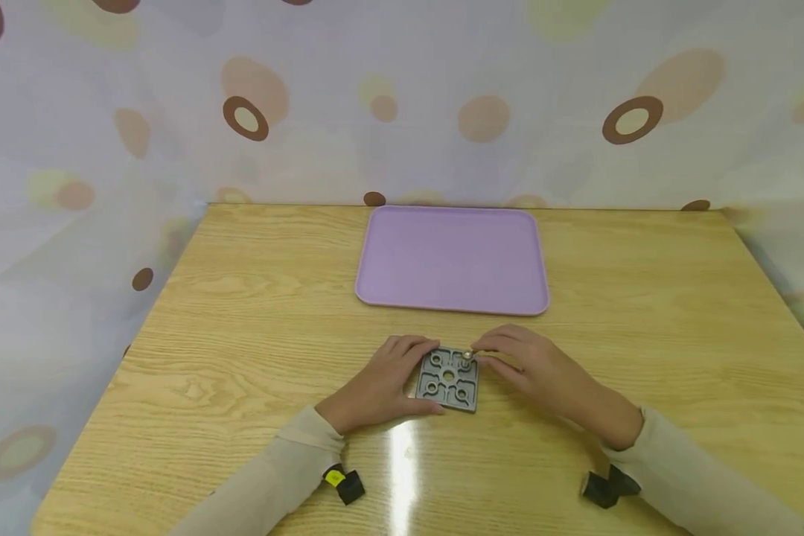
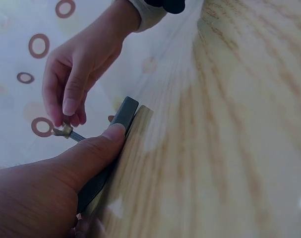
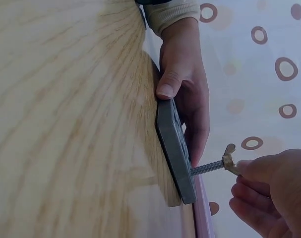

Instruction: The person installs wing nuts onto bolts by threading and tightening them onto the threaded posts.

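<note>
A square grey metal plate (image 1: 447, 396) with raised ribs and round holes lies on the table. My left hand (image 1: 382, 383) grips it at its left side, the thumb on the near edge and the fingers at the far edge. From the plate's far right corner rises a threaded bolt (image 3: 207, 167), carrying a brass-coloured wing nut (image 3: 228, 159) near its top. My right hand (image 1: 543, 372) pinches a wing of that nut between thumb and fingers. In the left wrist view the lower part of the bolt (image 2: 77, 136) is hidden behind my left thumb.
A purple tray (image 1: 452, 257) lies beyond the plate at the back of the wooden table (image 1: 275, 298). Patterned cloth (image 1: 429, 112) hangs behind the table and along its sides. Each wrist wears a small black camera.
</note>
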A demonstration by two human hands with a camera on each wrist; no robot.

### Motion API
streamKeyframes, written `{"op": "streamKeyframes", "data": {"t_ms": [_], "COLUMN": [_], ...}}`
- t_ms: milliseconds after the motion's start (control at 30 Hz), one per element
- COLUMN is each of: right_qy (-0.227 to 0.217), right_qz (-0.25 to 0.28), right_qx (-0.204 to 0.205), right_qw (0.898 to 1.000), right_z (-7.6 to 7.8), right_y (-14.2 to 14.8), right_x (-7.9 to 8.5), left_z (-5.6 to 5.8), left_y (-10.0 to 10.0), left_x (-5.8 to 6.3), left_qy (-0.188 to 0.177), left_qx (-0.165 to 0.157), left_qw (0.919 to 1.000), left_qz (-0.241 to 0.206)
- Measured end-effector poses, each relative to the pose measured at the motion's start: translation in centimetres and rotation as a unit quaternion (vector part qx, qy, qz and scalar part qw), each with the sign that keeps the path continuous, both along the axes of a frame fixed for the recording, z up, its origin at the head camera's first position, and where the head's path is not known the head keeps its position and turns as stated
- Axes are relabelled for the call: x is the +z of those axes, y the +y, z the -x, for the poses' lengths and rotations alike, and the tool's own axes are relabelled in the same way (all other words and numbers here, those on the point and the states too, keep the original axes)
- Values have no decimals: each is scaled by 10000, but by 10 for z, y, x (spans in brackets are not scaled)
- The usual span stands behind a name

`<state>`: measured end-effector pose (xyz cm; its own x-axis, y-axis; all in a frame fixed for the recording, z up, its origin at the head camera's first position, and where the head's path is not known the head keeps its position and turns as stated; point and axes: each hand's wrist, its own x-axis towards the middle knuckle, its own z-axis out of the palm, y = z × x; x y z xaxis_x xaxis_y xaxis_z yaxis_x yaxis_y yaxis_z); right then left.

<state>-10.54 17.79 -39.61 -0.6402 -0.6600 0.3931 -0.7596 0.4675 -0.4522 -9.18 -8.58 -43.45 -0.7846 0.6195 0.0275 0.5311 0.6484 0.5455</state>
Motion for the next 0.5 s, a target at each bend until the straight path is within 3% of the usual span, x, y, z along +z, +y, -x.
{"op": "streamKeyframes", "data": {"t_ms": [500], "right_qy": [301], "right_qz": [241], "right_qx": [309], "right_qw": [9988], "right_z": [-2], "right_y": [-3], "right_x": [-5], "left_z": [1], "left_y": [0], "left_x": [-2], "left_qy": [44], "left_qx": [-14], "left_qw": [10000], "left_qz": [-60]}}
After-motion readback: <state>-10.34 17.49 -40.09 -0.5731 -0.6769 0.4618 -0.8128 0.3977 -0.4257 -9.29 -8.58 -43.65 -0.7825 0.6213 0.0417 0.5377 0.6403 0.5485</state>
